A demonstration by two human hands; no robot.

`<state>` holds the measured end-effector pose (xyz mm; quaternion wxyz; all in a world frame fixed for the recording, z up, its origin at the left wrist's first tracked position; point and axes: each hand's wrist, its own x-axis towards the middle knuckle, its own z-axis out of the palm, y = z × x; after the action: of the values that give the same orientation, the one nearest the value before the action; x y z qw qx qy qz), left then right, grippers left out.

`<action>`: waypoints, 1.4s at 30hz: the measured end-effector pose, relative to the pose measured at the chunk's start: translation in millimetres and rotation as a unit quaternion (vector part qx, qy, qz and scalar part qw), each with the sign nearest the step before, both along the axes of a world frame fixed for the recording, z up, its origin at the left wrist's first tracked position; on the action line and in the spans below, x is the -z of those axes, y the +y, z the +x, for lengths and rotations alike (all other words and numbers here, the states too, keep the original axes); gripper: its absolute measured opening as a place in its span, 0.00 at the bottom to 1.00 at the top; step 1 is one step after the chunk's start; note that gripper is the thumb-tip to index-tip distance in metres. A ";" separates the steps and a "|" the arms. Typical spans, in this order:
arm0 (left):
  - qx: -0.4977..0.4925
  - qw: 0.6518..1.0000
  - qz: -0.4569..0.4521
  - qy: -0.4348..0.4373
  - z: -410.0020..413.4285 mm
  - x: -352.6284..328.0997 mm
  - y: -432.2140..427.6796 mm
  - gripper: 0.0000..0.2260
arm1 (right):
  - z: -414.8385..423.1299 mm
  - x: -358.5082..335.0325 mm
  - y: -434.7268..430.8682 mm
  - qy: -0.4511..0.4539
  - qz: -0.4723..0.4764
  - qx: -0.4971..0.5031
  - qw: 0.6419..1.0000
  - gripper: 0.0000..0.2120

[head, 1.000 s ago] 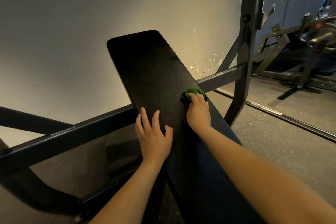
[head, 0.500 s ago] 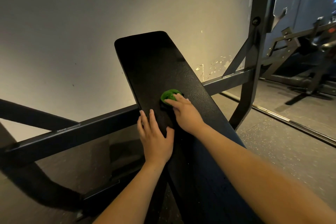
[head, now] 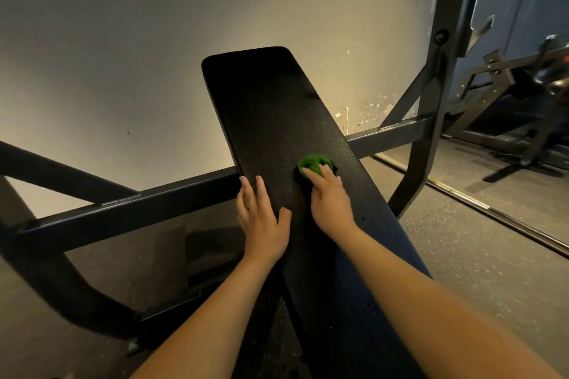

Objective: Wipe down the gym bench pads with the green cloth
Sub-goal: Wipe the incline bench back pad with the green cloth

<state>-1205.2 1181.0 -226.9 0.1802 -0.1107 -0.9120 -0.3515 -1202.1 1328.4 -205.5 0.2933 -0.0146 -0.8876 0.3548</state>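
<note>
Two bare forearms reach in over the near end of the long black textured bench pad [head: 271, 108]. The left hand [head: 261, 218] lies flat at the pad's left edge, fingers straight, thumb spread aside. Just beside it, the right hand [head: 331, 201] presses its nearly straight fingers down on the bunched green cloth [head: 314, 163], which sits midway along the pad, nearer the right edge. Beyond, a dark steel crossbar [head: 123, 212] passes under the pad, before a pale wall [head: 154, 40].

Green cloth [head: 314, 164] (black pad [head: 271, 108]).
</note>
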 end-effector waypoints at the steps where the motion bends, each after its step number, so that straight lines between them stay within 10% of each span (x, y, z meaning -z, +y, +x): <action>1: 0.007 1.000 -0.003 -0.010 1.5 -1.5 -2.2 0.36 | 3.5 1.1 -5.5 0.006 0.011 -0.027 1.000 0.23; 7: -0.049 0.999 -0.017 -0.005 23.6 11.0 2.7 0.37 | 18.6 10.6 -12.3 0.006 0.080 -0.137 0.987 0.23; 19: -0.093 0.995 -0.016 -0.021 38.0 21.4 8.8 0.34 | 8.0 1.3 7.8 -0.049 -0.058 0.083 0.994 0.25; 34: -0.008 0.998 0.063 -0.014 27.4 30.5 -0.6 0.34 | 5.3 -7.1 -44.6 -0.061 -0.015 -0.197 0.978 0.23; 42: 0.084 0.989 0.108 -0.064 30.1 22.1 -16.6 0.34 | -3.5 -8.1 -33.7 -0.068 0.070 -0.047 0.994 0.27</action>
<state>-1175.1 1164.4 -249.1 0.1021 -0.1439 -0.8661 -0.4677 -1205.6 1294.7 -197.4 0.2157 0.0235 -0.9277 0.3038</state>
